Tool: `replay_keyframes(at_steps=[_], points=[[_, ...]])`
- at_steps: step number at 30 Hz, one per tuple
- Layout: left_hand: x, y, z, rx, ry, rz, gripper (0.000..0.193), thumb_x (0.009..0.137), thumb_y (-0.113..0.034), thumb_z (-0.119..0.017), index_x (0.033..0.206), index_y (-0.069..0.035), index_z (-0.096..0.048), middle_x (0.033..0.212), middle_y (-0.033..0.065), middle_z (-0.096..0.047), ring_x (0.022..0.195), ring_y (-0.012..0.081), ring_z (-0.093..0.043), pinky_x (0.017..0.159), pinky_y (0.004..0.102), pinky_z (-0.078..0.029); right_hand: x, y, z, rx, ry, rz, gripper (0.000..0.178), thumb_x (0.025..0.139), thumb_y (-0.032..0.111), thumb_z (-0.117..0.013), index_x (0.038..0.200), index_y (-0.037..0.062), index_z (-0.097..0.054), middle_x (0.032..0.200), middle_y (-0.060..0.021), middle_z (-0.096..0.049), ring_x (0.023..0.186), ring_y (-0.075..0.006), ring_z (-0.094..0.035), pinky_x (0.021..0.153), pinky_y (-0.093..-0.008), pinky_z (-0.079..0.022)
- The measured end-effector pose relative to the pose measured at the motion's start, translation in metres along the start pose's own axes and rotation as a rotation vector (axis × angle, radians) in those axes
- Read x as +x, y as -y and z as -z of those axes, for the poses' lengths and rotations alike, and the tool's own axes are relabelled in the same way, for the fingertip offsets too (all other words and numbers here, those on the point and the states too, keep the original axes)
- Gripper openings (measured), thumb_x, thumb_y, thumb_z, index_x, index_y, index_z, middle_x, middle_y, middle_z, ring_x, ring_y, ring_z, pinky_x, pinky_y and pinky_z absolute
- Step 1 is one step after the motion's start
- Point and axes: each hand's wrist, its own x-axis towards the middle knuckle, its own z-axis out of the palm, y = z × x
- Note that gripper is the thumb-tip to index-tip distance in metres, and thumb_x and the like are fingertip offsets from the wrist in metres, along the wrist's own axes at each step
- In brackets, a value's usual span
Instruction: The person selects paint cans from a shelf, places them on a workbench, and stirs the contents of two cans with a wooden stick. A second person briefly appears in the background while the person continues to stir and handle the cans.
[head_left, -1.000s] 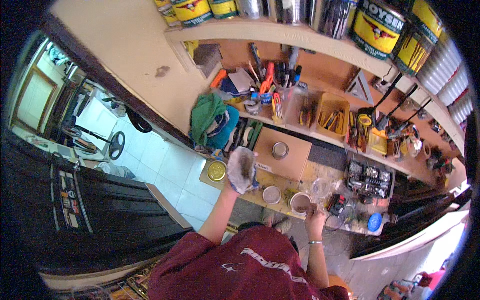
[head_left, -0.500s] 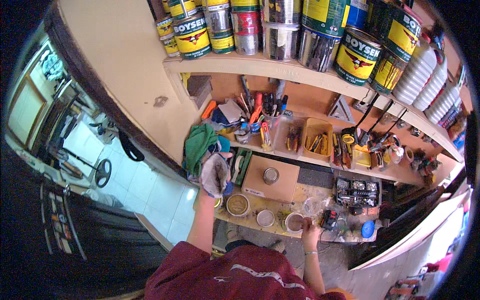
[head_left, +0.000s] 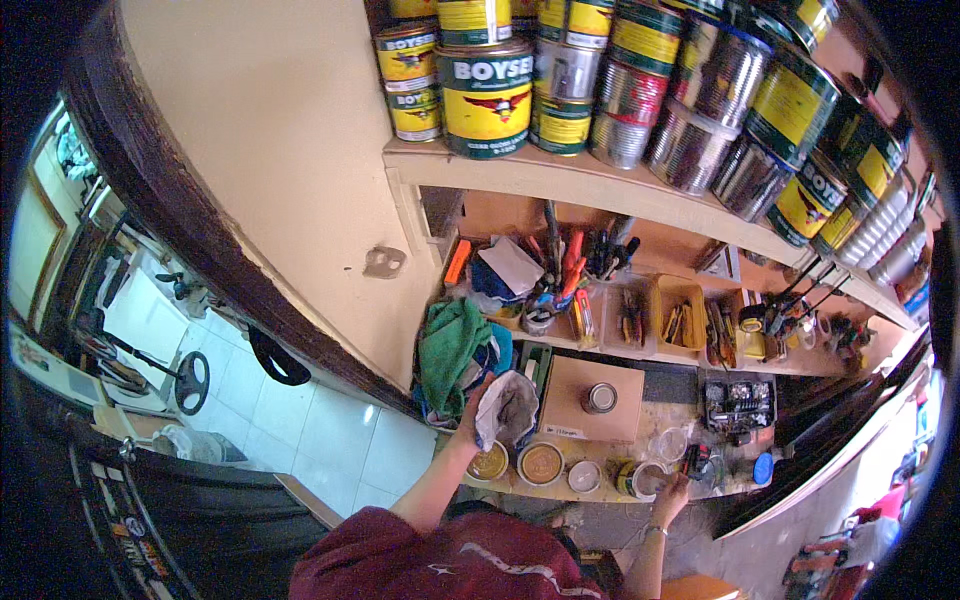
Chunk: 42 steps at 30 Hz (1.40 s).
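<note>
My left hand (head_left: 470,415) is closed around a crumpled whitish bag (head_left: 508,410) with bluish edges, its open mouth showing a grey inside. It is just in front of a green cloth (head_left: 452,345) heaped at the bench's left end. My right hand (head_left: 672,495) is at the right rim of an open can (head_left: 630,482), fingers pinched together. Whatever is between those fingers is too small to make out. Left of that can are a small round tub (head_left: 585,476), a lidded round can (head_left: 541,463) and another gold-topped can (head_left: 489,461).
A cardboard box (head_left: 620,425) with a small tin (head_left: 600,398) on it stands behind the cans. To the right are a black compartment tray (head_left: 740,403) and a blue lid (head_left: 763,468). Tool bins (head_left: 680,315) line the shelf behind; paint cans (head_left: 487,105) are stacked above.
The view has shifted left, so most things appear farther right. My left hand has brought the bag away from the cloth, toward the cans. My right hand stays by the open can.
</note>
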Motion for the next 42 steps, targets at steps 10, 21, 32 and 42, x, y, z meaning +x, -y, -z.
replay_keyframes(at_steps=[10, 21, 32, 42], points=[[-0.047, 0.013, 0.026, 0.146, -0.111, -0.234, 0.051, 0.107, -0.048, -0.047, 0.136, -0.009, -0.062, 0.132, 0.0105, -0.068, 0.122, 0.0273, -0.064, 0.112, 0.043, -0.046, -0.021, 0.001, 0.029, -0.286, 0.083, -0.493, 0.042, 0.104, 0.036, -0.062, 0.102, -0.0051, -0.069, 0.088, -0.019, -0.07, 0.078, -0.0305, -0.066, 0.075, -0.0438, -0.053], [-0.024, 0.121, -0.038, 0.495, 0.004, -0.382, 0.035, 0.107, -0.022, -0.051, 0.137, -0.006, -0.059, 0.129, 0.0076, -0.065, 0.116, 0.0188, -0.063, 0.106, 0.0352, -0.049, -0.063, 0.227, 0.026, 0.745, 0.81, 0.181, 0.059, 0.088, 0.017, -0.08, 0.138, 0.0, -0.052, 0.138, -0.0122, -0.056, 0.125, -0.0244, -0.057, 0.109, -0.0376, -0.045], [0.031, -0.049, -0.157, 1.032, -0.478, -1.022, 0.041, 0.102, -0.027, -0.065, 0.129, 0.002, -0.057, 0.128, 0.0132, -0.062, 0.124, 0.0251, -0.056, 0.112, 0.0429, -0.04, -0.047, 0.172, 0.046, 1.237, 0.225, -0.345, 0.047, 0.087, 0.0, -0.07, 0.133, 0.0042, -0.06, 0.124, -0.0039, -0.068, 0.112, -0.0179, -0.064, 0.098, -0.0361, -0.052], [0.095, -0.271, -0.241, 1.424, -0.504, -1.712, 0.06, 0.092, -0.03, -0.079, 0.133, 0.003, -0.052, 0.131, 0.0168, -0.053, 0.116, 0.0298, -0.056, 0.101, 0.0422, -0.047, -0.051, 0.063, 0.077, 1.16, -0.054, -0.403, 0.044, 0.088, 0.025, -0.07, 0.126, 0.0053, -0.059, 0.12, -0.0094, -0.062, 0.113, -0.0256, -0.06, 0.099, -0.044, -0.051]])
